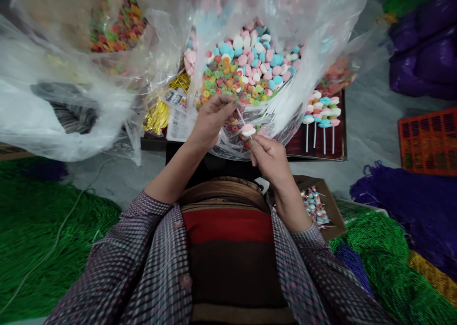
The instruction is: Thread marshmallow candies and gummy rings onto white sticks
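Note:
My left hand [214, 117] is closed in a pinch at the upper end of a thin white lollipop stick [240, 115]. A pink and white marshmallow [248, 129] sits on that stick, lower down. Just beneath it, the fingers of my right hand [269, 156] are closed, their tips against the marshmallow's lower edge. Both hands are over the near rim of a clear plastic bag. Inside the bag are colourful gummy rings [223, 79] and pink, white and blue marshmallows [264, 55]. A bundle of white sticks [285, 106] lies at its right side.
Several marshmallow skewers [324, 110] lie on the dark red table [335, 148]. Gold twist ties [157, 116] are left of the bag. A cardboard box [333, 215] of wrapped skewers stands below right. An orange crate [428, 141] and green strands [46, 234] are on the floor.

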Available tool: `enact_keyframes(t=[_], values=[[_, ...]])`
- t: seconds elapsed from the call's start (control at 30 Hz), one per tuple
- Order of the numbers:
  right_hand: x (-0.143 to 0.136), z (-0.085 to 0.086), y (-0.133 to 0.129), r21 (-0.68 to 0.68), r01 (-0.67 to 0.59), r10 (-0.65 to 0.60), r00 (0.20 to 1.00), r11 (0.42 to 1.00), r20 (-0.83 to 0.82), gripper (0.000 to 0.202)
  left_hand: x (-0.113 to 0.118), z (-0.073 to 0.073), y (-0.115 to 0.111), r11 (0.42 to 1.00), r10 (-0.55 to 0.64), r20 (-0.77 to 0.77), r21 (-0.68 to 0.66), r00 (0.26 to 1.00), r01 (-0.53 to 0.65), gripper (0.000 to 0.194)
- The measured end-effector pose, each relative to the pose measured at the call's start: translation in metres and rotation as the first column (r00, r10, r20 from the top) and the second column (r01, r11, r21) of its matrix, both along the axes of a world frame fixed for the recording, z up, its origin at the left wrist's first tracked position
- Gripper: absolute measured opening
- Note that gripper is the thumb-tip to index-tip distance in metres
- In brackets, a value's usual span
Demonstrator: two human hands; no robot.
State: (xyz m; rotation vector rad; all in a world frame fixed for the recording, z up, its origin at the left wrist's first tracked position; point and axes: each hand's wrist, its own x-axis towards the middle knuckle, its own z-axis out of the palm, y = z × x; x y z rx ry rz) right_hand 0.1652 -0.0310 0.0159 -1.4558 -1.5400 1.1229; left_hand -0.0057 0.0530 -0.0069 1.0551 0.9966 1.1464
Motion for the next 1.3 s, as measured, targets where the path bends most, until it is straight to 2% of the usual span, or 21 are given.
enact_keyframes(t=[0.13, 0.2, 0.3, 0.4, 0.47, 0.57, 0.63, 0.7, 0.8, 0.87, 0.93, 1.03, 1.2, 1.3], values=[[0.001, 0.000, -0.001, 0.035, 0.011, -0.012, 1.000, 0.999, 0.009, 0.035, 0.005, 0.003, -0.007, 0.999, -0.020, 0.017, -0.041, 1.000, 0.021, 0.021], [0.001, -0.002, -0.001, 0.049, 0.006, -0.006, 1.000, 0.999, 0.007, 0.038, 0.007, 0.004, -0.011, 0.992, -0.095, 0.064, -0.082, 0.993, 0.100, 0.019], [0.001, -0.008, 0.002, 0.063, 0.015, -0.015, 1.000, 0.998, -0.002, 0.047, 0.010, 0.003, -0.018, 0.969, -0.203, 0.158, -0.111, 0.966, 0.221, 0.003], [-0.001, -0.014, 0.008, 0.052, 0.026, -0.027, 1.000, 0.998, 0.015, 0.055, 0.013, 0.002, -0.023, 0.958, -0.232, 0.180, -0.126, 0.956, 0.256, 0.009], [-0.001, -0.014, 0.015, 0.029, 0.009, -0.010, 0.999, 1.000, 0.030, 0.058, 0.013, 0.000, -0.023, 0.963, -0.222, 0.140, -0.124, 0.965, 0.239, 0.009], [0.005, -0.012, 0.030, 0.004, 0.011, -0.011, 1.000, 1.000, -0.001, 0.057, 0.008, -0.003, -0.018, 0.985, -0.148, 0.067, -0.073, 0.987, 0.153, 0.014], [0.014, -0.011, 0.045, 0.051, 0.090, -0.089, 0.996, 0.995, -0.020, 0.054, 0.003, -0.007, -0.011, 0.997, -0.081, -0.005, -0.019, 0.997, 0.080, 0.027], [0.025, -0.013, 0.067, 0.150, 0.215, -0.220, 0.975, 0.965, 0.018, 0.050, -0.002, -0.013, -0.005, 0.999, -0.018, -0.097, 0.046, 0.995, 0.023, 0.035], [0.041, -0.016, 0.106, 0.282, 0.351, -0.410, 0.892, 0.893, 0.189, 0.040, -0.005, -0.024, -0.001, 0.989, 0.049, -0.274, 0.146, 0.961, -0.009, 0.031], [0.049, -0.018, 0.132, 0.302, 0.360, -0.453, 0.822, 0.883, 0.344, 0.031, -0.004, -0.030, -0.002, 0.977, 0.059, -0.404, 0.211, 0.913, 0.030, 0.025], [0.052, -0.018, 0.152, 0.287, 0.329, -0.432, 0.762, 0.900, 0.482, 0.025, -0.003, -0.033, -0.005, 0.955, 0.061, -0.502, 0.280, 0.863, 0.095, 0.023], [0.051, -0.017, 0.169, 0.224, 0.263, -0.345, 0.718, 0.938, 0.604, 0.021, -0.001, -0.035, -0.008, 0.928, 0.083, -0.550, 0.347, 0.831, 0.136, 0.024], [0.048, -0.016, 0.179, 0.116, 0.251, -0.260, 0.677, 0.961, 0.689, 0.038, -0.003, -0.035, -0.009, 0.934, 0.091, -0.574, 0.333, 0.814, 0.131, 0.024], [0.052, -0.018, 0.186, 0.096, 0.247, -0.245, 0.695, 0.964, 0.676, 0.034, -0.003, -0.036, -0.009, 0.935, 0.082, -0.576, 0.327, 0.813, 0.138, 0.024]])
